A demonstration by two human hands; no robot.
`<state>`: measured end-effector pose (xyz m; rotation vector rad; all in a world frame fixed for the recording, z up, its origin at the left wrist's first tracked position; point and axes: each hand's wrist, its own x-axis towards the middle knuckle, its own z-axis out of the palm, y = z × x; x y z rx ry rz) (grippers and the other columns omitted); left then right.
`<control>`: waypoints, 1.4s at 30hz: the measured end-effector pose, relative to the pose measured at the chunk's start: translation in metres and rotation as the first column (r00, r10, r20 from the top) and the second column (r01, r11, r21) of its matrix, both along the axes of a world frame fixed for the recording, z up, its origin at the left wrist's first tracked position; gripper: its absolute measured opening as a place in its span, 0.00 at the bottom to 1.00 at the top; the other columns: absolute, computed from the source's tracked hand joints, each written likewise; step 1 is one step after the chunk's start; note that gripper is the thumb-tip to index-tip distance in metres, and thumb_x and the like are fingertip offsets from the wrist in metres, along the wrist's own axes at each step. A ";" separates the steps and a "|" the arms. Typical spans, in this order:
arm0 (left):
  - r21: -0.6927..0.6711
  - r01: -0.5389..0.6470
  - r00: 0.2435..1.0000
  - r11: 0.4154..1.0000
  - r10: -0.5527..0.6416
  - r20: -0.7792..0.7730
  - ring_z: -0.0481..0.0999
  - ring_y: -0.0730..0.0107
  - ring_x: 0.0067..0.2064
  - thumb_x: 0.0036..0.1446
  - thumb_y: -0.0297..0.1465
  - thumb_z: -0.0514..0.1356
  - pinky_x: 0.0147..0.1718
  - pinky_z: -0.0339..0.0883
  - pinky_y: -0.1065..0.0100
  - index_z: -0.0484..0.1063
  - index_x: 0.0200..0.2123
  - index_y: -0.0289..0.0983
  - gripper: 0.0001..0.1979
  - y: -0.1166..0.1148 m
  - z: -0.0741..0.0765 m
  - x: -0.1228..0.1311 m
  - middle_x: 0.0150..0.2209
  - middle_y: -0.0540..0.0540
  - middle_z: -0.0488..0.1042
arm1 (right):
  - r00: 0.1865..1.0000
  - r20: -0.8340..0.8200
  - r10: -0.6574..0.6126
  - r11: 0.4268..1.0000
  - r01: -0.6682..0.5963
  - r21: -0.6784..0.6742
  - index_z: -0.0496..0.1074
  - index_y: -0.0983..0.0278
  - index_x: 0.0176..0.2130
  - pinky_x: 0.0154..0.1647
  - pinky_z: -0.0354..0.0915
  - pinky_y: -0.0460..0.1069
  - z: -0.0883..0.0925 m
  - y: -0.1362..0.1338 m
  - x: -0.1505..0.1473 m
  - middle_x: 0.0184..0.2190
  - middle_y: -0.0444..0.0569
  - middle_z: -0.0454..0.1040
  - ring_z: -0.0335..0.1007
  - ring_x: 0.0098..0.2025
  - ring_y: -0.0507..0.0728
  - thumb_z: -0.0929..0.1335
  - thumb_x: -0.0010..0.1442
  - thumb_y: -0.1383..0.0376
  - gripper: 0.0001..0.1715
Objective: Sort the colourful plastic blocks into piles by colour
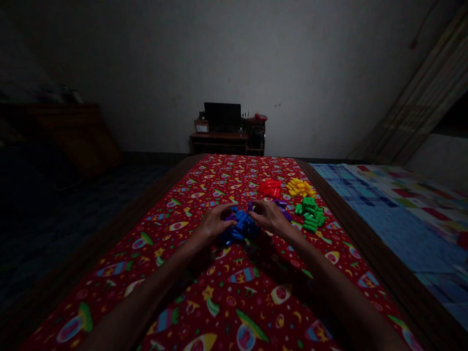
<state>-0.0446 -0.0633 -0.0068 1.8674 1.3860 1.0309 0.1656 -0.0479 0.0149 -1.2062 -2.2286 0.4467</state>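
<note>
A loose heap of small blue plastic pieces (240, 226) lies on the red patterned cloth between my hands. My left hand (212, 223) curves around the left side of the heap, thumb and forefinger apart. Beside its thumb shows a purple piece (229, 218); whether the hand grips it is hard to see. At the heap's right edge, my right hand (269, 215) pinches an upright purple plastic piece (250, 206) between thumb and forefinger. Partly hidden behind that hand is a small group of purple pieces (283, 210).
Red pieces (270, 188), yellow pieces (300, 187) and green pieces (310, 215) lie in separate piles farther off to the right. The cloth (234, 302) covers a long table with a dark edge. Right of it is a bed (387, 229); a desk with a monitor (223, 117) stands at the wall.
</note>
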 end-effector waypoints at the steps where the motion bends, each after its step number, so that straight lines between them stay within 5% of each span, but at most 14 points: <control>1: -0.003 -0.013 1.000 1.000 0.013 0.011 0.78 0.58 0.44 0.42 0.35 0.66 0.47 0.71 0.58 0.75 0.49 0.38 0.27 0.001 0.001 -0.002 0.44 0.45 0.80 | 0.995 0.077 -0.071 0.997 0.068 0.048 0.76 0.67 0.42 0.32 0.58 0.45 0.002 0.004 0.009 0.32 0.50 0.78 0.70 0.32 0.54 0.66 0.60 0.63 0.14; 6: -0.005 -0.043 0.997 0.999 0.043 0.058 0.78 0.58 0.43 0.42 0.38 0.67 0.44 0.72 0.60 0.77 0.45 0.36 0.25 0.004 0.007 -0.009 0.42 0.44 0.80 | 0.864 0.358 -0.353 0.930 0.282 0.235 0.74 0.65 0.45 0.37 0.58 0.48 0.004 0.015 0.039 0.40 0.56 0.78 0.71 0.41 0.59 0.67 0.60 0.62 0.14; 10: -0.038 -0.038 0.995 0.999 0.041 0.089 0.78 0.59 0.42 0.46 0.40 0.64 0.41 0.73 0.62 0.75 0.47 0.36 0.24 0.000 0.010 -0.011 0.41 0.44 0.79 | 0.831 0.438 -0.343 0.939 0.286 0.193 0.75 0.65 0.46 0.38 0.58 0.48 -0.001 0.013 0.039 0.43 0.58 0.78 0.72 0.43 0.59 0.65 0.61 0.65 0.15; 14: -0.063 -0.052 0.992 0.997 0.059 0.111 0.78 0.58 0.42 0.46 0.42 0.65 0.39 0.73 0.62 0.75 0.47 0.35 0.26 -0.003 0.012 -0.008 0.40 0.43 0.79 | 0.874 0.350 -0.336 0.939 0.280 0.201 0.74 0.67 0.48 0.36 0.58 0.48 0.003 0.010 0.029 0.41 0.58 0.78 0.72 0.40 0.59 0.63 0.62 0.67 0.17; 17: -0.078 -0.056 0.981 0.995 0.069 0.179 0.78 0.59 0.41 0.45 0.43 0.65 0.39 0.73 0.62 0.74 0.46 0.35 0.27 -0.004 0.012 -0.003 0.38 0.44 0.79 | 0.977 0.179 -0.115 0.987 0.093 0.128 0.76 0.66 0.46 0.33 0.57 0.46 0.008 -0.001 0.013 0.34 0.53 0.79 0.72 0.34 0.55 0.62 0.66 0.62 0.17; 20: -0.048 -0.069 0.980 0.996 0.077 0.182 0.78 0.60 0.39 0.46 0.45 0.64 0.38 0.73 0.63 0.75 0.45 0.35 0.25 -0.006 0.010 0.004 0.36 0.46 0.78 | 0.983 0.011 0.182 0.983 -0.182 0.025 0.74 0.66 0.48 0.31 0.57 0.44 0.008 -0.018 -0.008 0.32 0.49 0.78 0.70 0.30 0.52 0.63 0.65 0.59 0.17; 24: 0.013 -0.047 0.993 0.999 0.045 0.110 0.77 0.60 0.39 0.48 0.46 0.63 0.40 0.72 0.63 0.76 0.41 0.36 0.22 -0.009 0.009 0.008 0.36 0.46 0.79 | 0.965 0.002 0.260 0.965 -0.260 0.043 0.73 0.66 0.47 0.31 0.56 0.45 0.003 -0.027 -0.019 0.33 0.49 0.77 0.68 0.30 0.52 0.66 0.62 0.65 0.14; 27: 0.036 -0.007 0.996 0.999 0.004 0.089 0.78 0.59 0.42 0.52 0.46 0.60 0.43 0.72 0.62 0.76 0.43 0.37 0.21 -0.009 0.008 0.007 0.40 0.45 0.80 | 0.985 0.056 0.162 0.984 -0.166 0.069 0.75 0.66 0.42 0.31 0.55 0.45 0.005 -0.017 -0.008 0.32 0.49 0.77 0.68 0.30 0.52 0.65 0.61 0.67 0.11; 30: 0.079 -0.027 0.999 0.997 0.025 0.031 0.78 0.60 0.43 0.57 0.43 0.56 0.44 0.72 0.62 0.75 0.44 0.37 0.20 -0.007 0.008 0.004 0.42 0.44 0.79 | 0.977 0.204 -0.066 0.994 0.046 0.102 0.76 0.66 0.37 0.29 0.52 0.46 0.011 0.000 0.013 0.29 0.50 0.77 0.68 0.30 0.53 0.65 0.61 0.65 0.11; 35: 0.141 -0.043 0.994 0.989 0.056 -0.094 0.77 0.60 0.47 0.58 0.36 0.52 0.47 0.71 0.61 0.75 0.45 0.36 0.17 -0.001 0.009 -0.007 0.45 0.42 0.78 | 0.809 0.440 -0.391 0.920 0.350 0.175 0.78 0.64 0.37 0.29 0.52 0.47 0.012 0.016 0.037 0.35 0.55 0.79 0.73 0.36 0.57 0.64 0.63 0.62 0.13; 38: 0.181 -0.059 0.977 0.982 0.094 -0.190 0.75 0.60 0.49 0.60 0.35 0.51 0.49 0.71 0.59 0.75 0.46 0.37 0.17 0.002 0.005 -0.012 0.46 0.42 0.77 | 0.741 0.503 -0.445 0.893 0.407 0.190 0.78 0.64 0.40 0.30 0.54 0.48 0.012 0.015 0.037 0.37 0.57 0.79 0.74 0.38 0.60 0.62 0.63 0.64 0.15; 42: 0.261 0.086 0.930 0.961 0.016 -0.366 0.68 0.55 0.58 0.63 0.38 0.52 0.58 0.61 0.52 0.69 0.55 0.37 0.21 -0.008 -0.007 -0.001 0.56 0.39 0.70 | 0.781 0.448 -0.435 0.900 0.378 0.216 0.77 0.63 0.44 0.31 0.54 0.49 0.015 0.008 0.029 0.37 0.57 0.78 0.74 0.38 0.60 0.60 0.66 0.63 0.18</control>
